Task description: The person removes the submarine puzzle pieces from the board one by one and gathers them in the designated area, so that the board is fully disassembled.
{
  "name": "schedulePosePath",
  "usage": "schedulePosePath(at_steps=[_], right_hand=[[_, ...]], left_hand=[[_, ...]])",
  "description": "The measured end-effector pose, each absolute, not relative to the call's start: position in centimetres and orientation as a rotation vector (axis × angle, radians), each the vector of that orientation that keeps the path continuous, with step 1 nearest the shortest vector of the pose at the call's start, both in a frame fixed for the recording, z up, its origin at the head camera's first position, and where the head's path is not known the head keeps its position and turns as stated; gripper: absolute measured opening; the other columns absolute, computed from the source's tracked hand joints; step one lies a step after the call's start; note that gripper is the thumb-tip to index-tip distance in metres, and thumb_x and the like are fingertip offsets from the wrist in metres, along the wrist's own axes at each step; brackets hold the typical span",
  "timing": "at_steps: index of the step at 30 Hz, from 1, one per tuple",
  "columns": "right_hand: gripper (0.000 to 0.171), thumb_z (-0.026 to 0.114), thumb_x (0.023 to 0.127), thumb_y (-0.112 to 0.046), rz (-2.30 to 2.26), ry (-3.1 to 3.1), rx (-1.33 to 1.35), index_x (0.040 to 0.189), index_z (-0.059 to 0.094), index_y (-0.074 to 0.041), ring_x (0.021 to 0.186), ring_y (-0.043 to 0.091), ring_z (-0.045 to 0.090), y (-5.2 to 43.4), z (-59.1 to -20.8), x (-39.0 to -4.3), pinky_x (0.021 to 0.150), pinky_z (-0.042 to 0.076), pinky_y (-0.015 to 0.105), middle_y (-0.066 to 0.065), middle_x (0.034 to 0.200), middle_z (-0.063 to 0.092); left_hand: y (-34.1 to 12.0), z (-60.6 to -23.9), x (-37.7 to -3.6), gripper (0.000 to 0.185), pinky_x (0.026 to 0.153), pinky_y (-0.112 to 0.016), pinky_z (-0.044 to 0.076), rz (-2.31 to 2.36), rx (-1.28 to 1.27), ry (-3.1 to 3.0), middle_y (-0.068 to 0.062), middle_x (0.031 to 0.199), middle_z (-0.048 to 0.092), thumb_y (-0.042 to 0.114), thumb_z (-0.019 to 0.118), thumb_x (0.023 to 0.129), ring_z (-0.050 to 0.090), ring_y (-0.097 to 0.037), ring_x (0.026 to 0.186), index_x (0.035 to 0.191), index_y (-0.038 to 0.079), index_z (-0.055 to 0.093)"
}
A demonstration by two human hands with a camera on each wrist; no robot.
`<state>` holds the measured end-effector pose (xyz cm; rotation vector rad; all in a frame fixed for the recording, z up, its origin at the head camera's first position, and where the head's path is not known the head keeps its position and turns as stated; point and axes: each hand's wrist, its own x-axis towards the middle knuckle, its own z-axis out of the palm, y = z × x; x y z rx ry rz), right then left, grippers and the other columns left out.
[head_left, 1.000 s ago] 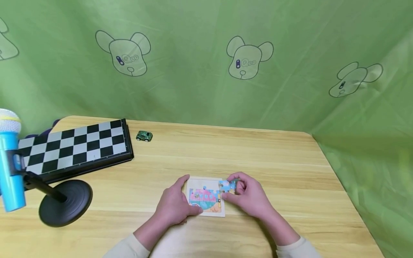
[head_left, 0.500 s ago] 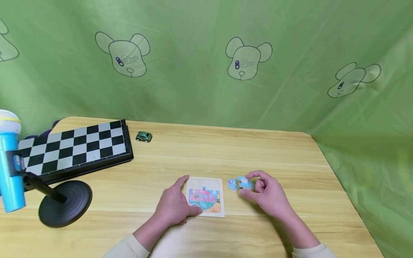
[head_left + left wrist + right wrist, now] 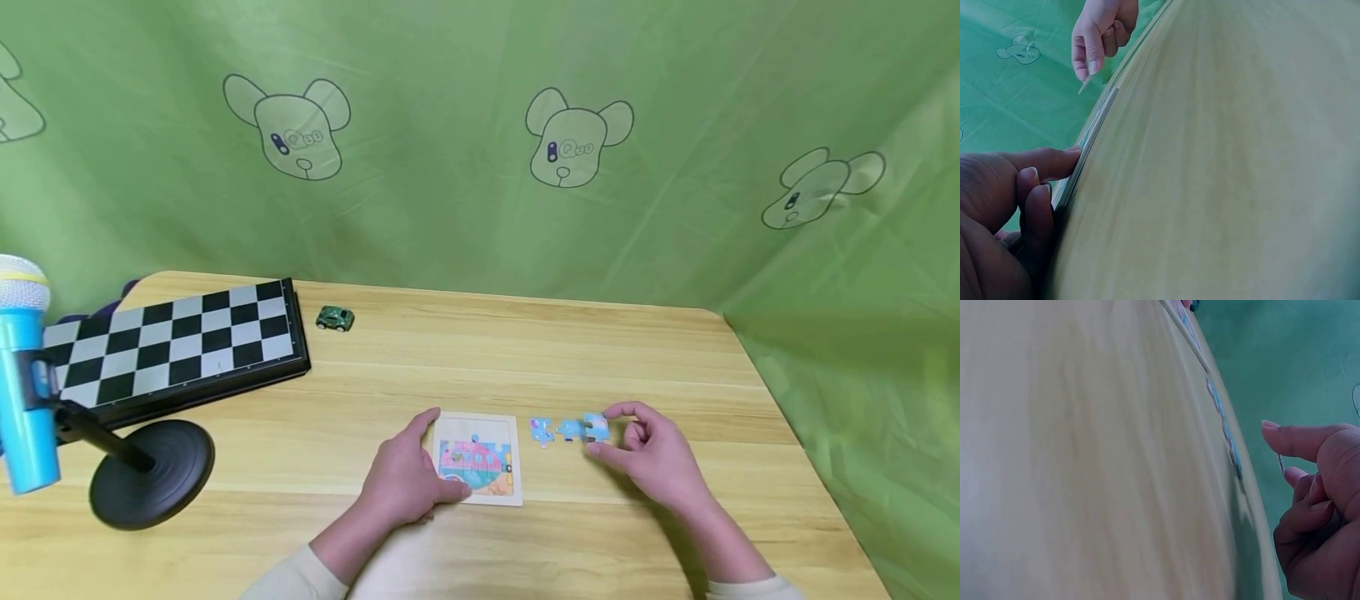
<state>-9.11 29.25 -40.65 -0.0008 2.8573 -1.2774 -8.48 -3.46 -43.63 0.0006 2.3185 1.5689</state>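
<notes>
Our left hand [image 3: 406, 477] spread wide, holding a puzzle board [image 3: 495, 427], our right hand [image 3: 660, 458] pinching a puzzle piece [image 3: 597, 427], grip narrow, above the desk [image 3: 480, 358]

Blue mic [image 3: 28, 396] gets clipped by the head view's left edge, plus it blocks some chessboard [image 3: 183, 337]. Left hand [image 3: 407, 475] hides a corner of the puzzle tray [image 3: 491, 427].

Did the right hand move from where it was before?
Yes, the right hand moved to the right, farther from the green toy car in the head view.
</notes>
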Motion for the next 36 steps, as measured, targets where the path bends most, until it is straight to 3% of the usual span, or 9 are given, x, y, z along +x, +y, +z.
schedulePosePath(at_steps=[18,36], right_hand=[[0.055,0.090,0.075,-0.024,-1.173,2.849,0.085,0.118,0.062,-0.004,0.058,0.013,0.038,31.3,-42.0,-9.8,0.065,0.039,0.029,0.001,0.065,0.041],[0.053,0.088,0.078,-0.022,-1.162,2.795,0.101,0.119,0.061,-0.002,0.059,0.013,0.037,31.6,-42.3,-10.1,0.068,0.039,0.029,-0.001,0.065,0.038]], left_hand=[[-3.4,-43.8,-8.6,0.113,0.036,-0.030,0.047,1.559,0.003,2.326,-0.009,0.064,0.057,0.012,0.094,0.062,0.053,-0.014,0.036,0.156,0.011,0.032],[-3.4,-43.7,-8.5,0.112,0.036,-0.028,0.046,1.549,-0.004,2.336,-0.008,0.063,0.057,0.013,0.094,0.062,0.053,-0.014,0.036,0.155,0.011,0.033]])
